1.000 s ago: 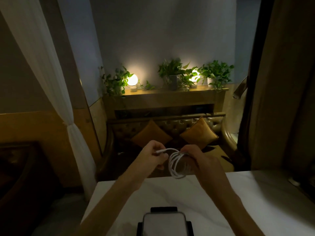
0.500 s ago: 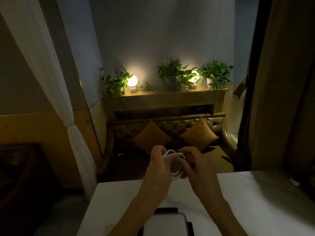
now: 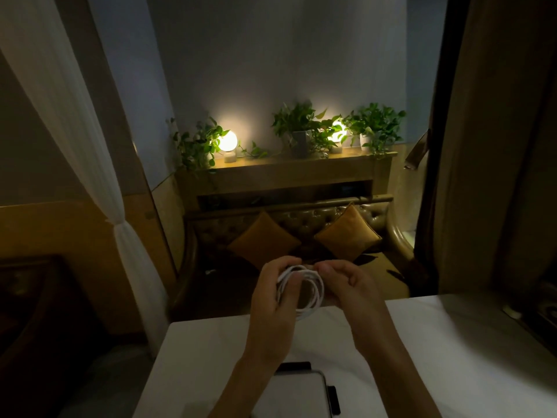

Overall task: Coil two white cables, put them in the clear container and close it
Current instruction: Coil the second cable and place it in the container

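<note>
Two sets of fingers [image 3: 284, 264] hold one thin white cable [image 3: 320, 289], wound in a loose ring. The left hand [image 3: 272, 303] curls round its side; the right hand [image 3: 354, 292] pinches its top. The ring hangs in the air over the far edge of the white bench [image 3: 452, 357]. The clear flat container [image 3: 298, 393] sits below the hands, closer to the body, nearest the left arm.

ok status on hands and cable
Left hand and right hand both grip the coiled white cable over the table edge. Container sits below the wrists. Nothing blocking.
</note>
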### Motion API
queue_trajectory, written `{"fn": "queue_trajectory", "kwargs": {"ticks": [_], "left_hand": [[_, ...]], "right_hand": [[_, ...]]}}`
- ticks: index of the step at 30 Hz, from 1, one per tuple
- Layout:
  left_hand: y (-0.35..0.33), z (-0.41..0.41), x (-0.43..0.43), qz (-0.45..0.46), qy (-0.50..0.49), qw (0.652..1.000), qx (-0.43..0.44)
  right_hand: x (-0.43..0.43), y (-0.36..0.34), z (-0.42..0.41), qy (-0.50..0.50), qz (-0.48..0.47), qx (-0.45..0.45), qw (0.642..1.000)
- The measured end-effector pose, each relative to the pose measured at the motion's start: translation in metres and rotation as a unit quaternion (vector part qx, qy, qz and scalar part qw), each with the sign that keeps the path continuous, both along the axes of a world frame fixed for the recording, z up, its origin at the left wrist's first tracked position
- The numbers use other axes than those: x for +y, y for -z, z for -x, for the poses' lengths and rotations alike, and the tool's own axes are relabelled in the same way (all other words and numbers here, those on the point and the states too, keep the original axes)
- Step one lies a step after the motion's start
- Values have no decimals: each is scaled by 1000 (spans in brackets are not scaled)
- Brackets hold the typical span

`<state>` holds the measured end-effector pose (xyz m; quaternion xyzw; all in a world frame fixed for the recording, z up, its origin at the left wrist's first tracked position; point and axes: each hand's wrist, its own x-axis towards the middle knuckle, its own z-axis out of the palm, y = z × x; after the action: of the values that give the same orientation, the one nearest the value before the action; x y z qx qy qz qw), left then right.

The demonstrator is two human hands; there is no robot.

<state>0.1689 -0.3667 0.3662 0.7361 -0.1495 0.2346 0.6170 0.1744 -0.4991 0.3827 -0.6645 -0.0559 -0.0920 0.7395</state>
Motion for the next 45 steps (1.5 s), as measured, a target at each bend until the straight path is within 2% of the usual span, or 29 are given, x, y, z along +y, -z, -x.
{"fn": "queue_trajectory", "kwargs": {"ticks": [3, 6, 8, 10, 13, 16, 19, 23, 26, 28, 30, 32, 36, 39, 45], "left_hand": [[1, 2, -1, 13, 9, 1000, -1], [-1, 2, -4, 9, 7, 1000, -6], [-1, -1, -4, 5, 0, 1000, -14], [-1, -4, -2, -9, -6, 1000, -19], [2, -7, 2, -25, 29, 999, -4], [-1, -7, 6, -7, 75, 996, 57], [-13, -9, 12, 42, 76, 986, 141], [-32, -11, 21, 98, 117, 944, 293], [-37, -8, 29, 94, 179, 926, 320], [-33, -3, 31, 11, 165, 935, 313], [-28, -2, 29, -103, 104, 948, 283], [-23, -1, 24, -157, 62, 952, 254], [-17, -3, 16, -141, 13, 975, 172], [-10, -6, 14, -110, 9, 982, 155], [-7, -5, 11, -233, -79, 963, 115]], "right_hand": [[0, -2, -2, 49, 44, -49, 997], [4, 1, -1, 82, 47, -72, 993], [5, 5, 3, 53, 22, -61, 996], [5, 5, 8, -17, -15, -30, 999], [-1, 7, 7, -50, 16, -21, 998], [-6, 10, 0, -35, 41, -19, 998], [-13, 14, -6, 16, 99, -45, 994], [-16, 13, -8, 59, 173, -88, 979], [-15, 12, -7, 72, 207, -123, 968], [-13, 13, -8, 68, 213, -133, 966], [-11, 14, -8, 53, 203, -128, 969], [-8, 14, -8, 38, 196, -124, 972], [-2, 12, -8, -8, 180, -110, 978], [2, 18, -8, -25, 165, -100, 981], [15, 32, -2, 9, 122, -118, 985]]}}
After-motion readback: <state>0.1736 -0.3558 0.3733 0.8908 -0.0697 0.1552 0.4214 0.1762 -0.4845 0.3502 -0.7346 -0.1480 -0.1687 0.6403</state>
